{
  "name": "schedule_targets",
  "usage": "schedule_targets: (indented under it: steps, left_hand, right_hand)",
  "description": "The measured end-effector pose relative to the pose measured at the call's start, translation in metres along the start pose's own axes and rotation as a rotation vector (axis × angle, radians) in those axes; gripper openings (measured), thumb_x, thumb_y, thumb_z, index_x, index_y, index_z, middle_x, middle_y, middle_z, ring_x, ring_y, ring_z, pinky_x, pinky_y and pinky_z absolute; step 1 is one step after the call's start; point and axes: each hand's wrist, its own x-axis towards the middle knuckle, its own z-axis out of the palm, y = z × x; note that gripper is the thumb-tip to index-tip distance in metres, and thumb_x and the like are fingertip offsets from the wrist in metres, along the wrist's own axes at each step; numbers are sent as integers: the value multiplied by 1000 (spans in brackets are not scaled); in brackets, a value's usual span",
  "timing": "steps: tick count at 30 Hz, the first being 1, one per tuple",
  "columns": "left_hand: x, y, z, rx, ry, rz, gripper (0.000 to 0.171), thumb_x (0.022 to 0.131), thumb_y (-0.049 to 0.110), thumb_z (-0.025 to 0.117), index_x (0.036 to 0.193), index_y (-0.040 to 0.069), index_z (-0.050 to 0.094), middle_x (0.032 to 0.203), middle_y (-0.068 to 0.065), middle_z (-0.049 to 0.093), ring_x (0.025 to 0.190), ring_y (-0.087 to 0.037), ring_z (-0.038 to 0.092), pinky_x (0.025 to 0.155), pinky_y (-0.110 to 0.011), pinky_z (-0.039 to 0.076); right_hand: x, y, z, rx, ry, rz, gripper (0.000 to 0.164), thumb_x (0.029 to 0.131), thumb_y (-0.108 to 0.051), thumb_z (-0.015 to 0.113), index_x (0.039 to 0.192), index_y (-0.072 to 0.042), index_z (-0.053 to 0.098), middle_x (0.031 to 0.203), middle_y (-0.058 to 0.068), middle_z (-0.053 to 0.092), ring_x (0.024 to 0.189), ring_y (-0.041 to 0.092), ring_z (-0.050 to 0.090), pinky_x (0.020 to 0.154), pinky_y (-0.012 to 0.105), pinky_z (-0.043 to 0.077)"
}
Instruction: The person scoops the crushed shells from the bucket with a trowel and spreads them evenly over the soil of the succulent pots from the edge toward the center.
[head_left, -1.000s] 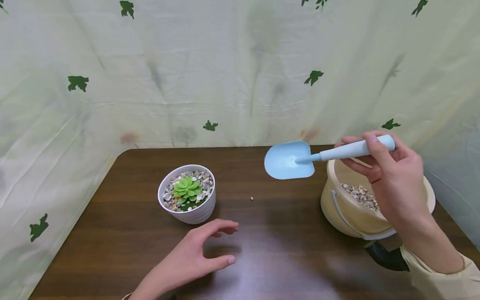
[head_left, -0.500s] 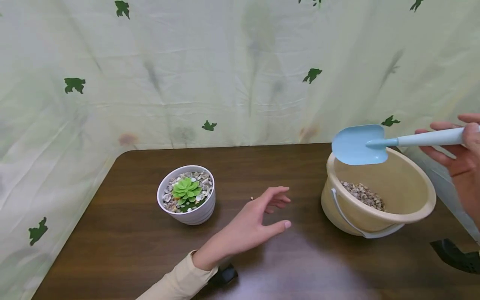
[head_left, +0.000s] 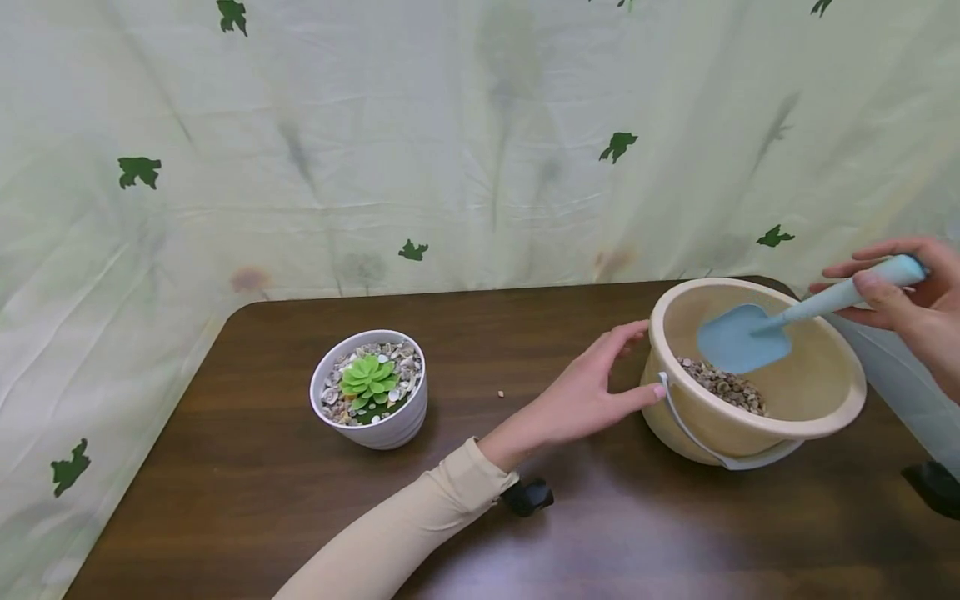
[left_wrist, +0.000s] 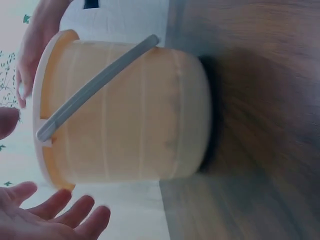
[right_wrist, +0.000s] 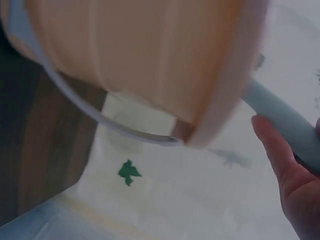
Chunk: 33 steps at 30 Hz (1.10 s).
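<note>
A light blue hand trowel [head_left: 742, 337] is gripped by its handle in my right hand [head_left: 922, 304], above the right side of the beige bucket [head_left: 675, 429]. Its blade tilts down inside the bucket, just over a heap of small pebbles [head_left: 723, 389]. The right wrist view shows the thumb lying along the trowel handle [right_wrist: 285, 122]. My left hand [head_left: 581, 400] is at the bucket's left rim, thumb and fingers spread apart. In the left wrist view its fingers [left_wrist: 90, 220] are beside the rim; I cannot tell whether they touch. The grey bucket handle [left_wrist: 100, 82] hangs down the side.
A white pot [head_left: 401, 417] with a green succulent [head_left: 369, 379] among pebbles stands on the left of the brown table [head_left: 247, 467]. One loose pebble [head_left: 501, 394] lies near the middle. A pale curtain [head_left: 450, 150] with leaf shapes hangs behind the table.
My right hand carried the trowel rightwards, then lowered its blade into the bucket. My left hand travelled right from near the pot to the bucket's rim.
</note>
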Motion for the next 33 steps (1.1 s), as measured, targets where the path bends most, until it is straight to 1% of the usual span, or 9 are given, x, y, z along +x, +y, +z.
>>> schedule_targets:
  steps: [3, 6, 7, 9, 11, 19, 25, 28, 33]
  left_hand:
    - [16, 4, 5, -3, 11, -25, 76, 90, 45, 68, 154, 30, 30, 148, 11, 35, 133, -6, 37, 105, -30, 34]
    - [29, 6, 9, -8, 16, -67, 84, 85, 50, 72, 154, 32, 29, 148, 11, 32, 130, -3, 36, 104, -30, 35]
    - [32, 6, 10, -13, 13, -80, 87, 83, 50, 74, 154, 32, 28, 148, 11, 32, 129, -3, 36, 102, -29, 36]
    - [38, 4, 12, -42, 4, -87, 92, 79, 47, 78, 154, 30, 28, 147, 10, 32, 126, -3, 37, 100, -27, 37]
    - [43, 2, 14, -85, -9, -85, 96, 77, 42, 82, 154, 28, 26, 147, 8, 32, 124, -3, 38, 99, -24, 37]
    - [48, -5, 20, -310, -35, -95, 100, 77, 24, 84, 153, 29, 19, 144, 5, 37, 117, -5, 48, 96, -22, 39]
    - [48, -8, 21, -302, -35, -83, 101, 78, 23, 83, 154, 30, 18, 145, 6, 36, 122, -8, 47, 98, -24, 39]
    - [48, -9, 22, -287, -34, -70, 99, 78, 25, 83, 154, 30, 19, 145, 6, 37, 121, -7, 47, 99, -24, 39]
    - [47, -10, 24, -261, -21, -59, 98, 78, 26, 83, 154, 29, 20, 145, 6, 37, 121, -8, 48, 97, -22, 39]
  right_hand:
    - [3, 0, 11, -237, -86, 26, 32, 100, 2, 50, 131, -7, 53, 108, -14, 63, 89, -7, 63, 73, 8, 46]
    - [6, 3, 20, -417, -147, 15, 29, 99, -3, 55, 127, -10, 56, 104, -21, 61, 79, -5, 62, 69, 7, 45]
    - [8, 5, 22, -436, -163, 1, 27, 98, -3, 57, 126, -8, 57, 104, -19, 62, 76, -1, 63, 67, 8, 46]
    - [10, 9, 26, -495, -177, -10, 24, 97, -5, 60, 121, -11, 60, 102, -19, 64, 69, 3, 63, 63, 10, 44]
    - [12, 12, 31, -508, -189, -19, 21, 96, -6, 62, 117, -12, 63, 103, -16, 66, 69, 5, 64, 62, 11, 43]
    - [20, 15, 47, -377, -294, 16, 13, 95, -3, 64, 107, -8, 62, 110, 1, 71, 86, 6, 68, 70, 15, 51]
    - [18, 8, 53, -225, -394, 56, 7, 97, -1, 58, 104, 0, 57, 113, 11, 69, 101, 8, 65, 76, 21, 53]
    - [17, 10, 50, -159, -439, 83, 8, 99, -1, 55, 106, 3, 55, 112, 13, 69, 103, 12, 65, 78, 24, 54]
    - [14, 15, 42, -59, -519, 192, 12, 102, -3, 50, 110, 6, 51, 109, 17, 69, 100, 19, 68, 78, 31, 56]
